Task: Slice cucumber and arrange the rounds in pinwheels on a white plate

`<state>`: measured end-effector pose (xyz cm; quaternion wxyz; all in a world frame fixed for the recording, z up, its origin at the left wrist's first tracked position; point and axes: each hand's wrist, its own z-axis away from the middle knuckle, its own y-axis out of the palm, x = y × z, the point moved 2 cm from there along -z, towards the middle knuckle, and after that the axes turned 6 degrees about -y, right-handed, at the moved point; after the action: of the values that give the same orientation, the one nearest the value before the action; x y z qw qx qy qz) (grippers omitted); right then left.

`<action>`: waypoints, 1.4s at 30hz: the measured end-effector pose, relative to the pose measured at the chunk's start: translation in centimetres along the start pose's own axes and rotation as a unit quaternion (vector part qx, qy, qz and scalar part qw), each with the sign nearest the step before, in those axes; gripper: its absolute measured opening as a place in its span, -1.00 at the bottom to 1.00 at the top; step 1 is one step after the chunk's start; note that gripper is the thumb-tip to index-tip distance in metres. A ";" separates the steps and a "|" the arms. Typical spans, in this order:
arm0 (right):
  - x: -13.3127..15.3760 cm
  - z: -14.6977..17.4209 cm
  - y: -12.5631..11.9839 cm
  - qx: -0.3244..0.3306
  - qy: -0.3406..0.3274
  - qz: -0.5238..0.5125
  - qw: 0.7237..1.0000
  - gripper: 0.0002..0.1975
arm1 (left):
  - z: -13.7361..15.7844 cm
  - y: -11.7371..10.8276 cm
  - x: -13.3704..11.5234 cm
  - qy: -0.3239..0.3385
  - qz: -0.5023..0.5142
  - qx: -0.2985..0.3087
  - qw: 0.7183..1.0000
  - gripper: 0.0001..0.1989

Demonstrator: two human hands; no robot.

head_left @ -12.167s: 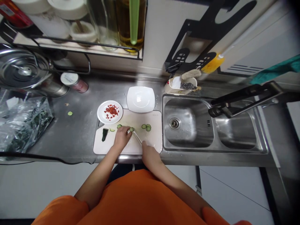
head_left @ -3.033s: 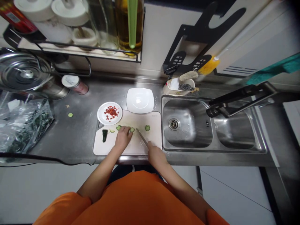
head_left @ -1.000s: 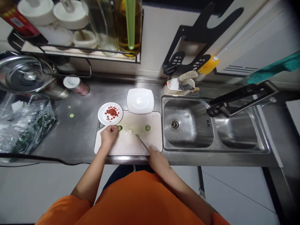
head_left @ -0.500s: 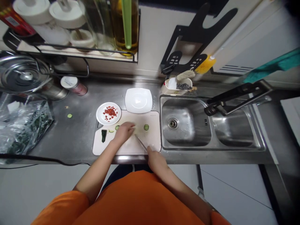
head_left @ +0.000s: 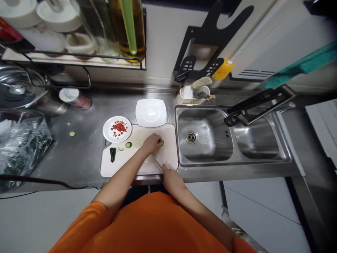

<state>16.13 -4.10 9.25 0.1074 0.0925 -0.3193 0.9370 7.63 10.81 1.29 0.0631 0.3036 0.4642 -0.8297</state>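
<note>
My left hand (head_left: 152,143) is over the cutting board (head_left: 139,168), its fingers closed on a round cucumber slice (head_left: 161,143) near the right side of the board. In my right hand (head_left: 173,178), at the board's front edge, is a knife (head_left: 156,162); its blade lies low over the board, pointing up and left. Another cucumber slice (head_left: 128,144) and pale cucumber scraps (head_left: 120,149) lie left of my left hand. Further left is a dark green cucumber end (head_left: 112,154).
A white plate of chopped red pieces (head_left: 119,138) overlaps the board's upper left corner. Behind the board stands a white square dish (head_left: 151,112). The steel sink (head_left: 205,162) adjoins on the right. Bagged greens (head_left: 26,151) and a can (head_left: 76,99) are at left.
My left hand has moved right across the board, from beside the left slice to the slice on the right, and closed on it. The knife stays in my right hand.
</note>
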 end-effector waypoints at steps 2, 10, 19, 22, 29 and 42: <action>-0.1 0.0 0.0 0.000 -0.004 -0.001 1.000 -0.54 | 0.0 0.0 0.0 0.001 0.002 -0.009 1.000 -0.88; -0.2 -0.2 0.0 0.014 -0.012 0.000 1.000 -0.50 | 0.4 -0.4 -0.5 -0.001 0.028 0.015 0.999 -0.93; -0.5 -0.4 0.1 0.005 -0.012 0.008 1.000 -0.52 | 3.0 -4.4 3.5 -0.055 0.116 0.023 0.991 -0.84; -0.7 -0.5 0.1 0.009 -0.016 0.007 1.000 -0.57 | 3.2 -5.5 4.7 -0.045 0.067 0.070 0.994 -0.83; -1.0 -0.6 -0.1 -0.004 -0.018 0.007 1.000 -0.65 | 3.2 -5.3 5.0 0.009 0.001 0.048 0.999 -0.75; -0.4 -1.0 -0.4 -0.034 -0.017 0.010 0.999 -0.59 | 8.1 0.4 6.5 -0.106 0.059 -0.190 0.974 -0.77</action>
<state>16.54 -3.26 8.57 0.0960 0.1013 -0.3539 0.9248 -1.03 5.16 0.44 0.2174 0.2233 0.5856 -0.7483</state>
